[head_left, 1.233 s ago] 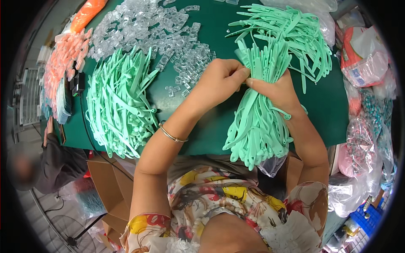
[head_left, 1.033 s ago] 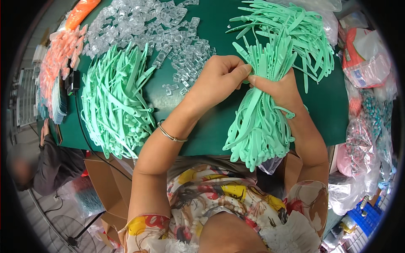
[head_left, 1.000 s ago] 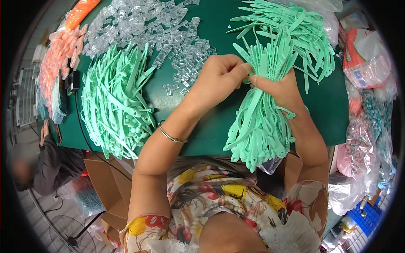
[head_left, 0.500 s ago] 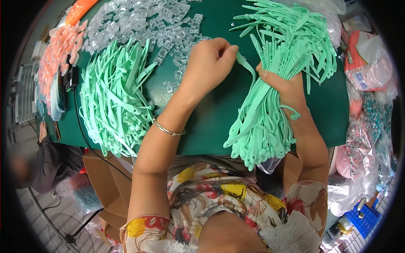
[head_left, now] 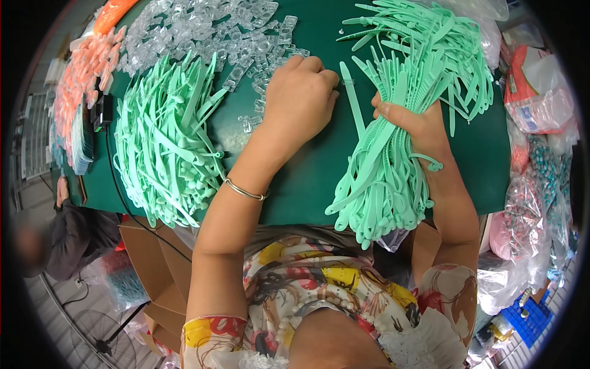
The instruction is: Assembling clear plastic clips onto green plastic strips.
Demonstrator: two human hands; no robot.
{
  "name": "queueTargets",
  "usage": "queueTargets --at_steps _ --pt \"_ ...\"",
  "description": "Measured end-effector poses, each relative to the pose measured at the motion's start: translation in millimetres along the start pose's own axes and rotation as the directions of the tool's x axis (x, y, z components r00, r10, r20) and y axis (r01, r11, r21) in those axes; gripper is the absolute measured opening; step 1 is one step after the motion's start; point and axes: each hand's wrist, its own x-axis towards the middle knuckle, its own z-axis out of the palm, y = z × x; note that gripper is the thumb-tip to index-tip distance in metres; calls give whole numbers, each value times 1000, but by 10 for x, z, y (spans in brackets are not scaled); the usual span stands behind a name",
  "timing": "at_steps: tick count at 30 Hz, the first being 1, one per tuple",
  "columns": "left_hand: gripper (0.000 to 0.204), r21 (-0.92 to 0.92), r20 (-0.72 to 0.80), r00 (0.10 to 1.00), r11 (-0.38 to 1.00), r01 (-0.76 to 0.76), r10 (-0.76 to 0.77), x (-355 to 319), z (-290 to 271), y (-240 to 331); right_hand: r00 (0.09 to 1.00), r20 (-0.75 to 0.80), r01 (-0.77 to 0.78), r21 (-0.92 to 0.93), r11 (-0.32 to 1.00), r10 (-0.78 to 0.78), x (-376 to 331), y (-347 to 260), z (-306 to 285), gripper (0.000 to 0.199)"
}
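My right hand (head_left: 402,117) is closed round a thick bundle of mint-green toothed plastic straps (head_left: 384,166), their ends fanning out above and below it. One strap (head_left: 352,101) stands apart on the bundle's left side; something small and clear appears to sit near its tip. My left hand (head_left: 302,92) is curled into a fist left of that strap, not touching it. Whatever its fingers hold, if anything, is hidden. Beyond this hand lie clear plastic buckles (head_left: 236,74) in a loose spread.
A heap of green straps (head_left: 169,147) lies on the green table (head_left: 295,190) at left, another pile (head_left: 458,55) at far right. Orange pieces (head_left: 89,67) are at far left, near a black cable (head_left: 114,166). Plastic bags (head_left: 534,92) crowd the right side. Another person's sleeve (head_left: 83,237) shows at left.
My left hand has come off the single strap's tip and moved slightly left, its fingers curling in. The strap has straightened upright. My right hand keeps its hold on the bundle.
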Motion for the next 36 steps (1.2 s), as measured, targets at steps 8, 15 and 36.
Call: queueTargets --at_steps 8,15,36 --pt "20 -71 -60 998 997 5 -9 -43 -122 23 1000 25 16 -5 1000 -16 11 0 -12 25" --pt "20 -12 -26 1000 1000 9 -9 -46 -123 -14 999 29 13 -28 1000 -12 19 3 -11 23" --pt "14 -830 558 782 -202 520 -277 37 -202 -103 996 35 80 -88 993 -77 -25 31 -1 31"
